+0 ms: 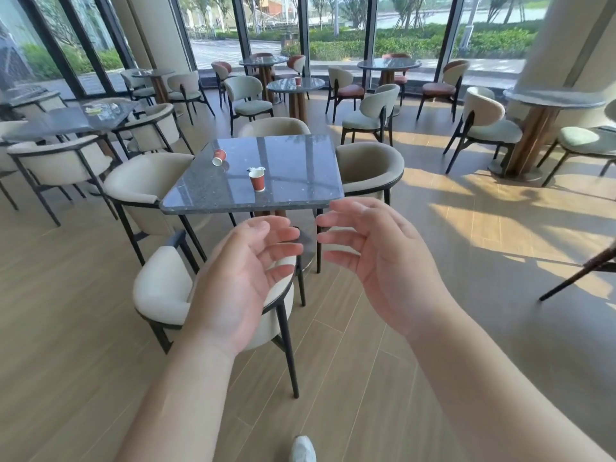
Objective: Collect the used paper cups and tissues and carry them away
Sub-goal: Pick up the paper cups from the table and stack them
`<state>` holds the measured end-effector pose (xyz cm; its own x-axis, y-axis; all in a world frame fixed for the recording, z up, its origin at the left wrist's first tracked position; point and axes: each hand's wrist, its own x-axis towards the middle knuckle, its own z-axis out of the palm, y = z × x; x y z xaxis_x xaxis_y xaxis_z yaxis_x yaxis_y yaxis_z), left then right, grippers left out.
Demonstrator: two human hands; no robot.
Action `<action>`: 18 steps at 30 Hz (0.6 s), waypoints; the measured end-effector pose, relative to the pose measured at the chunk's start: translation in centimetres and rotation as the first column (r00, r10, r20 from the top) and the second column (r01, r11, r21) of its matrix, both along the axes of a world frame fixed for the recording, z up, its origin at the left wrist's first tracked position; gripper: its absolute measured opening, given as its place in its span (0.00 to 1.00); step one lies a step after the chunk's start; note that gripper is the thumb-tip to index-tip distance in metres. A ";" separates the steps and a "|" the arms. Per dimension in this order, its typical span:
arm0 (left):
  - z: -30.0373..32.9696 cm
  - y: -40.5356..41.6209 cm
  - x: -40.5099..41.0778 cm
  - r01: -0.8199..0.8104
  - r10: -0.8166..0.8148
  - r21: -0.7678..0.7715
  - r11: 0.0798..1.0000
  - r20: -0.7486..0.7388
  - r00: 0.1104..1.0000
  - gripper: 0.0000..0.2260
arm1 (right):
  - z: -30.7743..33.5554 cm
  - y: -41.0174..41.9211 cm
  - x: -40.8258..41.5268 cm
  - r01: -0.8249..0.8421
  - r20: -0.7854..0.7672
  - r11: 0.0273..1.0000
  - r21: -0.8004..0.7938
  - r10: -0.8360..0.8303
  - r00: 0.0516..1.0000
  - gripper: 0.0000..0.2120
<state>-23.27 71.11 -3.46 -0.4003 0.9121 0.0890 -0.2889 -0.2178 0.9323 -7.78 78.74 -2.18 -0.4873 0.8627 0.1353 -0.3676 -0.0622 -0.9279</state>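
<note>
Two red paper cups are on a dark square stone table (293, 198) ahead of me. One cup (257, 180) stands upright near the middle, with a crumpled white tissue (256, 169) just behind it. The other cup (219, 157) lies tipped over toward the table's left side. A third red cup (298, 81) stands on a round table further back. My left hand (240, 281) and my right hand (376, 261) are held up in front of me, palms facing each other, fingers relaxed, holding nothing. Both hands are short of the table's near edge.
Cream armchairs ring the square table; one (166, 288) stands right below my left hand and one (370, 168) at the right. More tables and chairs fill the room up to the glass wall. A white pillar (560, 61) stands at right. Wooden floor lies open at right.
</note>
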 end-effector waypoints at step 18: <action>-0.7 21.2 -19.0 0.018 -0.018 -0.003 1.000 0.081 0.997 0.11 | 0.8 21.3 -18.4 0.029 0.132 0.999 0.023 -0.032 0.991 0.09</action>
